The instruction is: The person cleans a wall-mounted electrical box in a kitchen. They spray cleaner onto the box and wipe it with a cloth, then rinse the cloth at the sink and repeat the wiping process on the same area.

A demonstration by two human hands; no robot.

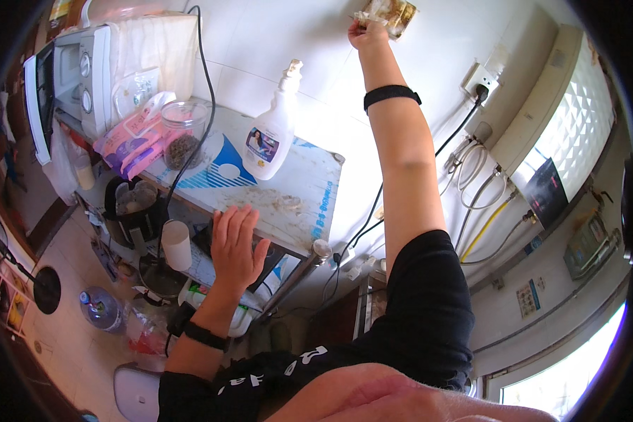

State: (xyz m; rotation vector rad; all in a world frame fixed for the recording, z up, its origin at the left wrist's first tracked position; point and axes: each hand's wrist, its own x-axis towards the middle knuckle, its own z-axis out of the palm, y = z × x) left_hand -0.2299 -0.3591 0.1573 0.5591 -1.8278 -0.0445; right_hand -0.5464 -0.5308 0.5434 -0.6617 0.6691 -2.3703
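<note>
My right hand [368, 35] reaches up to the tiled wall, its fingers closed on a crumpled pale wipe [370, 19] against a brown-stained plate or holder [398, 17] on the wall. Just in front of the metal shelf top [311, 174], my left hand [237, 248] is spread palm down near the shelf's edge, holding nothing. A white spray bottle [269, 132] stands on the shelf beyond it. Left of the bottle are a clear jar [183, 142] with dark dry contents and pink wipe packs [137, 137]. Brown smears mark the shelf top near my left hand.
A microwave [87, 79] with its door open stands at the left end. A black cable [205, 89] hangs across the shelf. Below are a pot [161, 277], a paper cup [176, 245] and a water jug [100, 308]. Right are a wall socket [480, 79], hoses and a water heater [543, 105].
</note>
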